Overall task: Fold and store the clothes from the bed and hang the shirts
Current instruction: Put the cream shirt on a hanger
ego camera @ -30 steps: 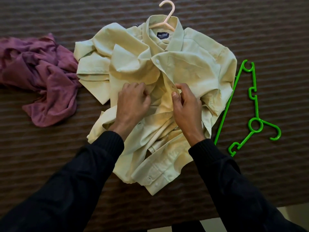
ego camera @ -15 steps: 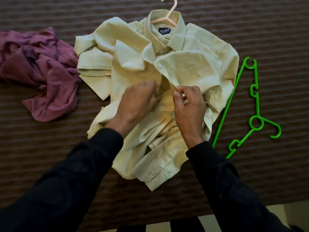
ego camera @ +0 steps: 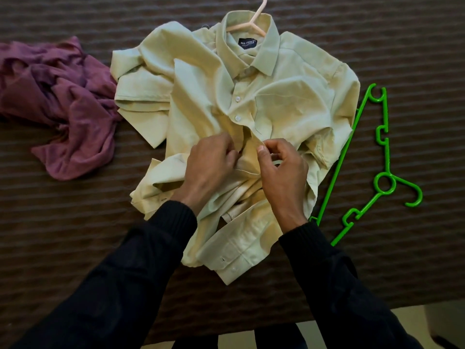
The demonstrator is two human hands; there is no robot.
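Pale green shirt (ego camera: 284, 102) lies front-up on the dark ribbed bedcover (ego camera: 402, 46), already threaded on a pink hanger (ego camera: 254, 22) w/ the hook sticking out past the collar; lower half bunched toward the person, sleeves folded in at the sides. Two buttons below the collar look done up; the placket under them gapes open, so the step in hand is prob. fastening the next button so the shirt won't slide off the hanger once hung.

Left hand (ego camera: 208, 170) has its fingers curled into the left front edge, pinching fabric to pull it toward centre; right hand (ego camera: 281, 167) pinches the opposite placket edge betw. thumb and forefinger, other fingers loosely arched. The two edges meet right betw. the hands; whether a button is actually in the right fingertips can't be made out, too small and shadowed.

Green hanger (ego camera: 382, 157) lies flat just right of the shirt, one arm tucked at the shirt's hem edge; likely kept close for the next garment. Purple garment (ego camera: 65, 117) sits crumpled to the left, touching the shirt's folded sleeve, not yet dealt with.

Task approx. early-to-mid: one shirt on its hanger but not hung, one item waiting; next move needs both edges held taut and aligned, else the button slips the hole.
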